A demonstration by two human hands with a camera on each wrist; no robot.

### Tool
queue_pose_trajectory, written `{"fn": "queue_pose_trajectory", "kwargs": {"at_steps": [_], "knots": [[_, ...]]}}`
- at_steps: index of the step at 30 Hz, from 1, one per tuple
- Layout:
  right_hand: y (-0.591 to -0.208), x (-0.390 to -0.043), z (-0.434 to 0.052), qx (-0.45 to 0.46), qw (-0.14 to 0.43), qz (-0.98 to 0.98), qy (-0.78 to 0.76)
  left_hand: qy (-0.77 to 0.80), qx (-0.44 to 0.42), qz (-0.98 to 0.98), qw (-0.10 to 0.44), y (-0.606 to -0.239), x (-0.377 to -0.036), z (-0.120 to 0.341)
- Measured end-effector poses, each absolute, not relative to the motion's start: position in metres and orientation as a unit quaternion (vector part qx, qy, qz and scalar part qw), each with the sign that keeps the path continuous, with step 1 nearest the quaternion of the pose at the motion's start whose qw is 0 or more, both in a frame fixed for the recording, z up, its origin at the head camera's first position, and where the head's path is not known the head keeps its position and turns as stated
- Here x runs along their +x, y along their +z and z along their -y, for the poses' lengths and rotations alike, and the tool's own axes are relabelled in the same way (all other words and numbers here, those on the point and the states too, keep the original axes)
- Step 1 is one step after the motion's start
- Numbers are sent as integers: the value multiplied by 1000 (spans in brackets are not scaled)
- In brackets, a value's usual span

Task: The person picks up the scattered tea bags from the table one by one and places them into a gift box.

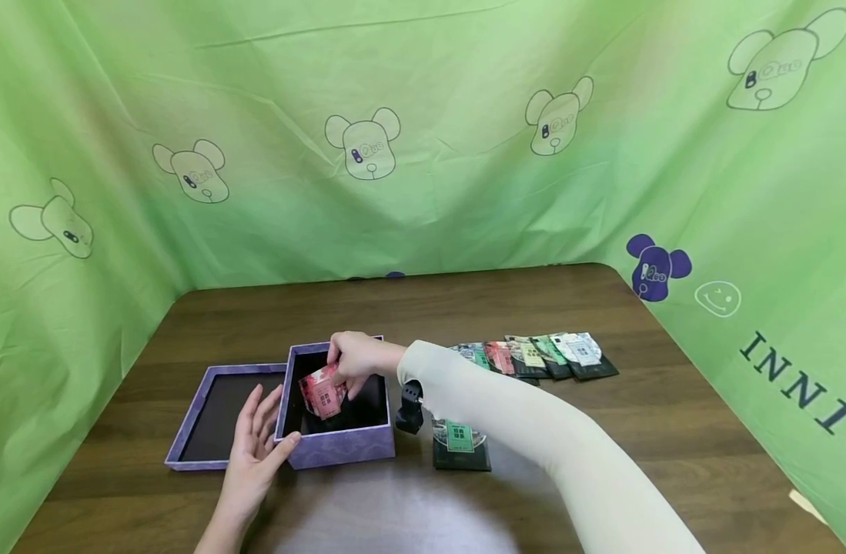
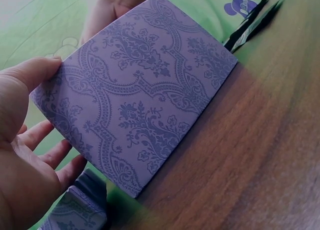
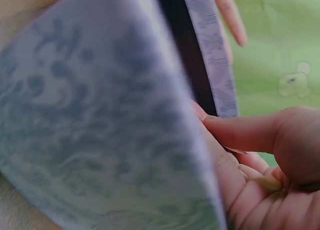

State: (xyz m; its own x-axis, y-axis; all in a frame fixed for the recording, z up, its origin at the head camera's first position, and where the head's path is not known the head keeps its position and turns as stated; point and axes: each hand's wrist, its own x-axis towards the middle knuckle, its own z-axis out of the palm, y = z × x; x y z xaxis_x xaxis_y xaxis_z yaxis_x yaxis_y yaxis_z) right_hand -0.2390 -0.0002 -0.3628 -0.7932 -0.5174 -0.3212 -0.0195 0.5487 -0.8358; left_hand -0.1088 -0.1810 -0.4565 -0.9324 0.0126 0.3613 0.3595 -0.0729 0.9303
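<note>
A person's right hand point(image 1: 353, 360), sleeved in cream, reaches over the rim of an open purple box point(image 1: 339, 450) at the centre of a dark wooden tabletop point(image 1: 672, 431), its fingers curled round a red packet point(image 1: 322, 394) held partly inside the box's black interior. The left hand point(image 1: 256, 438) lies with fingers straight and relaxed against the box's left wall at about 9 o'clock, thumb touching the front corner and gripping nothing; the left wrist view shows the same thumb point(image 2: 35, 70) on the edge of the box's patterned side. The box's purple lid point(image 1: 211, 415) lies upturned, just beside the box at 9 o'clock, its black inside facing up. At 3 o'clock from the box, a dark packet with a green label point(image 1: 460, 442) lies flat on the tabletop, near a black wrist-worn device point(image 1: 409, 406) on the right arm. Farther off, at about 2 o'clock, a row of overlapping packets point(image 1: 540, 356) in red, green and white lies on the wood. A green cloth printed with bear heads point(image 1: 423, 138) hangs round the tabletop.
</note>
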Motion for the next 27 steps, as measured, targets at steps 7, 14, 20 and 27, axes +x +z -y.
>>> {"fn": "queue_pose_trajectory", "kwargs": {"at_steps": [7,14,20,27], "knots": [[-374,-239,2,-190,272,-866,-375,-720,-146,666,130,-459,-107,181],[-358,-239,-5,-243,230,-906,-260,-721,-141,667,126,-459,-106,181],[-339,-242,-19,-242,246,-882,-323,-718,-133,671,126,-458,-107,180],[-321,-242,-40,-248,258,-851,-384,-717,-133,673,125,-457,-107,180]]}}
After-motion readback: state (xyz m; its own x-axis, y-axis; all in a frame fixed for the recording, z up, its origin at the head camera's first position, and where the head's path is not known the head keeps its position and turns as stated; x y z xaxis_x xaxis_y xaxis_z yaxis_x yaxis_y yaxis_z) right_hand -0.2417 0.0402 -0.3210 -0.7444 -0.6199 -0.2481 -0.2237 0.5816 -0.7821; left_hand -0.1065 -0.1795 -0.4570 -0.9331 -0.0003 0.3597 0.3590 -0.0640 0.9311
